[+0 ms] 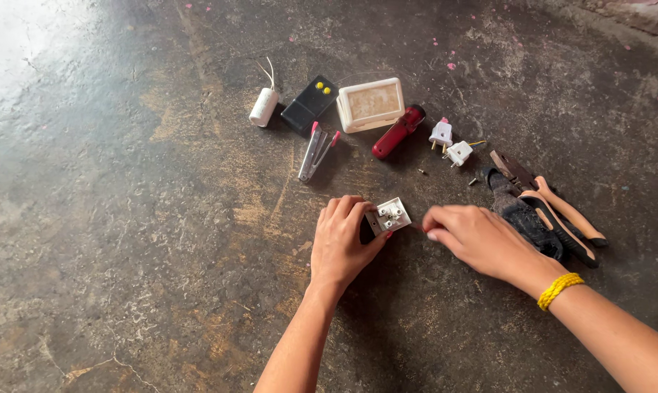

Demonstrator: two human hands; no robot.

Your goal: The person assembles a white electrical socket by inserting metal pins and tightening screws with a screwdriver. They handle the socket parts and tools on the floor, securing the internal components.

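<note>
Hands at a small white switch module (pixel 389 215) on the floor.
Left hand (pixel 341 244) pinches the module; right hand (pixel 474 236) pinches a thin tool, barely visible, beside it.

Dark floor (pixel 125 240) w/ capacitor (pixel 264 107), pliers (pixel 554 207), plugs (pixel 449 143), tweezers (pixel 316 151).

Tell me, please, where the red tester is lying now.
In the head view the red tester lies on the floor above the hands, between the cream switch box and the two white plugs.
</note>
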